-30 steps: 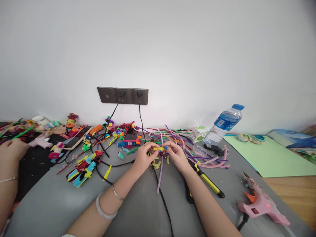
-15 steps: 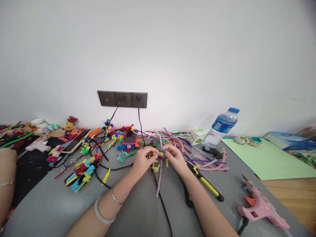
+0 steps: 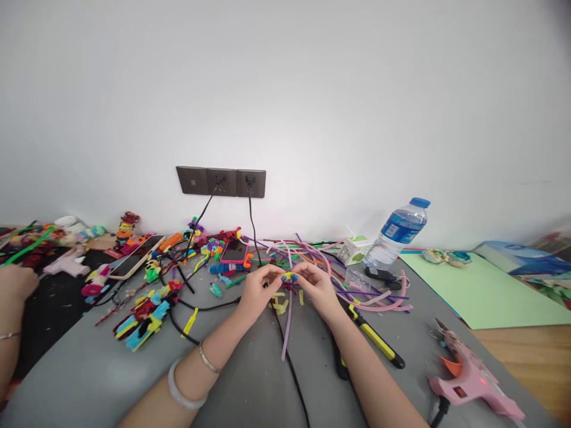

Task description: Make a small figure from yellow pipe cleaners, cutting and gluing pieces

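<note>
My left hand [image 3: 256,290] and my right hand [image 3: 317,286] meet over the grey table [image 3: 250,380], fingers pinched from both sides on a small yellow pipe-cleaner piece [image 3: 289,276]. A lilac pipe cleaner [image 3: 286,324] hangs down from between them onto the table. Short yellow offcuts [image 3: 281,304] lie just under my hands. A tangle of pink, purple and orange pipe cleaners [image 3: 339,267] spreads behind and to the right of my right hand.
A pink glue gun [image 3: 468,377] lies at the front right, yellow-handled cutters [image 3: 375,337] by my right forearm. Black cables [image 3: 292,362] run from the wall sockets [image 3: 222,181]. Phones [image 3: 234,250], a water bottle [image 3: 395,233], a green sheet [image 3: 482,291], coloured figures [image 3: 145,312]. Another person's hand [image 3: 15,282] at left.
My hands have risen slightly and keep working the yellow piece between the fingertips. The other person's hand at the left has shifted a little.
</note>
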Action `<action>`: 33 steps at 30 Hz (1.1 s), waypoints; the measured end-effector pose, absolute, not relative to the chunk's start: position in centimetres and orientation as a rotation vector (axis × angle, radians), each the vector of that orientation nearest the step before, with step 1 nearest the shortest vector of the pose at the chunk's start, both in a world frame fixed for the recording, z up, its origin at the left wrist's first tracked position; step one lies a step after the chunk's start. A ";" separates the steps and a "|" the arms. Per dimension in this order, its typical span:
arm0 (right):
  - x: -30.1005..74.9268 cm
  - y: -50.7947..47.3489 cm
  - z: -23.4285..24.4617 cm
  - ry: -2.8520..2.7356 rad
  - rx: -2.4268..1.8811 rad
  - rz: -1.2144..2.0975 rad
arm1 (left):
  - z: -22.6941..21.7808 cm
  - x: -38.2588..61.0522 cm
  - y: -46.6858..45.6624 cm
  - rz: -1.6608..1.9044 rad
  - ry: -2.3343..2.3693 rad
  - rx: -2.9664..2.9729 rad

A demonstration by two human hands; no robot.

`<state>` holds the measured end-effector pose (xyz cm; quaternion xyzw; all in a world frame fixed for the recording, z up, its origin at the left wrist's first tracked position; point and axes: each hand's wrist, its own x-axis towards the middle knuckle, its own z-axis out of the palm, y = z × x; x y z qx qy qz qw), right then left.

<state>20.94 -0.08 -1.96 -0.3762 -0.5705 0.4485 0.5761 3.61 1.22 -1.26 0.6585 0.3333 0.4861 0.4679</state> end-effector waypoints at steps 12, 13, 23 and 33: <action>21.0 0.0 -2.1 -1.303 -0.884 1.021 | -1.6 3.6 1.4 1.259 0.768 1.559; 21.0 0.1 -2.1 -1.294 -0.881 1.019 | -1.7 3.6 1.5 1.261 0.762 1.552; 21.2 0.3 -2.2 -1.252 -0.876 0.998 | -1.8 3.7 1.6 1.297 0.786 1.486; 21.3 0.2 -1.9 -1.278 -0.907 0.979 | -1.3 3.3 1.5 1.266 0.863 1.524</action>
